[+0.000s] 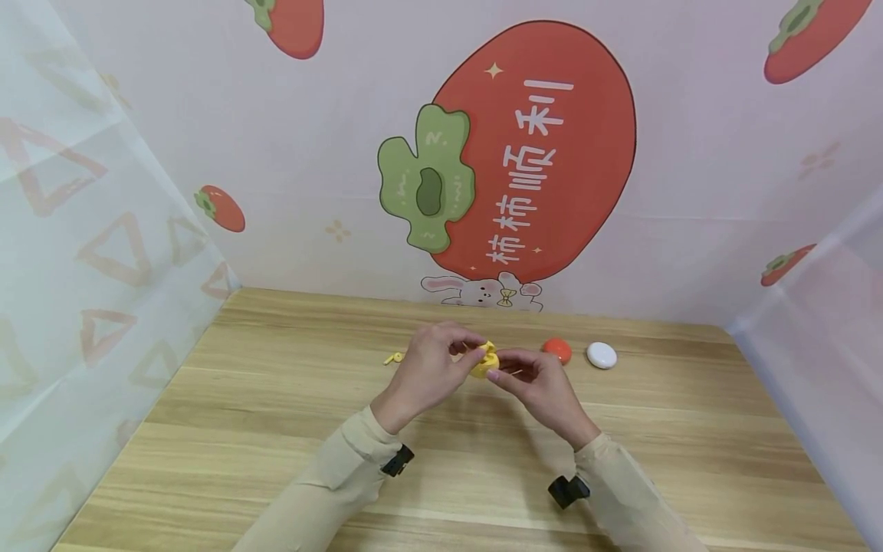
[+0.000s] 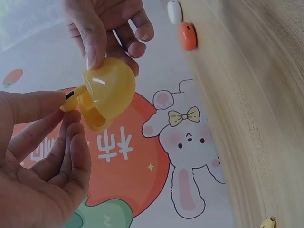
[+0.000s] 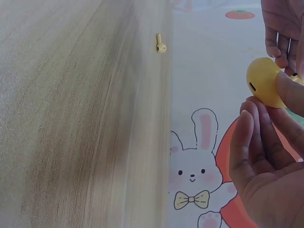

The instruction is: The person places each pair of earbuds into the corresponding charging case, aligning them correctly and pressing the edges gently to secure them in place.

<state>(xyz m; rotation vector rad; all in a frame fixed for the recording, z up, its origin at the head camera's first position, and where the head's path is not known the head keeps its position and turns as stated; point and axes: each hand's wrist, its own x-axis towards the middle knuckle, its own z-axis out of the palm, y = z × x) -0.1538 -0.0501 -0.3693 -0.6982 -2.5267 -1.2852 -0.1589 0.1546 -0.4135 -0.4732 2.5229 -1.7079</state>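
Observation:
My right hand [image 1: 545,389] grips a yellow rounded earbud case [image 2: 113,90] between thumb and fingers, held up above the table. The left hand [image 1: 431,366] pinches the stem of a yellow earbud [image 2: 75,98] at the case's opening. Whether the earbud's tip sits inside the case cannot be told. On the case's outer side a small dark slot shows in the right wrist view. A second yellow earbud [image 3: 161,47] lies on the table, to the left of the left hand in the head view.
An orange-red rounded case [image 1: 557,349] and a white one [image 1: 602,355] lie on the wooden table [image 1: 290,437], right of the hands near the back. A printed cloth [image 1: 310,138] stands along the table's back, with similar cloth at both sides.

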